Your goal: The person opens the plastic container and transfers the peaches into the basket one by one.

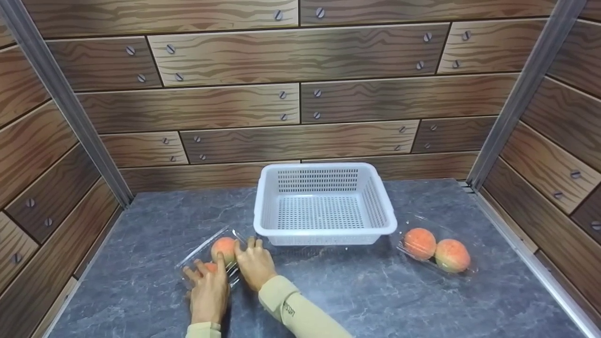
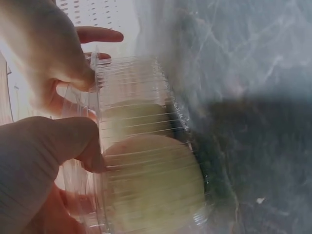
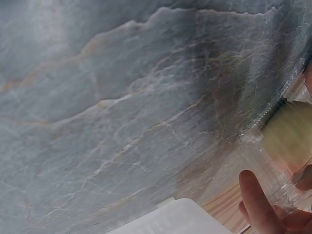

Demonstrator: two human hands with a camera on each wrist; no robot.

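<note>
A clear plastic clamshell box [image 1: 199, 251] lies on the left of the table with two peaches in it. One peach [image 1: 223, 248] shows between the hands; the other peach [image 2: 153, 185] is largely covered by fingers in the head view. My left hand [image 1: 209, 287] grips the near side of the box, its thumb pressed at the rim and its fingers reaching over the top. At the box's right end my right hand [image 1: 256, 264] pinches the rim with its thumb, the index finger [image 3: 256, 200] stretched out past the edge.
A white perforated basket [image 1: 324, 232] stands at the back middle, to the right of the hands. On the right lies another clear box with two peaches [image 1: 420, 244]. Wood-patterned walls [image 1: 300, 56] enclose the grey marbled table [image 1: 357, 291] at the back and sides.
</note>
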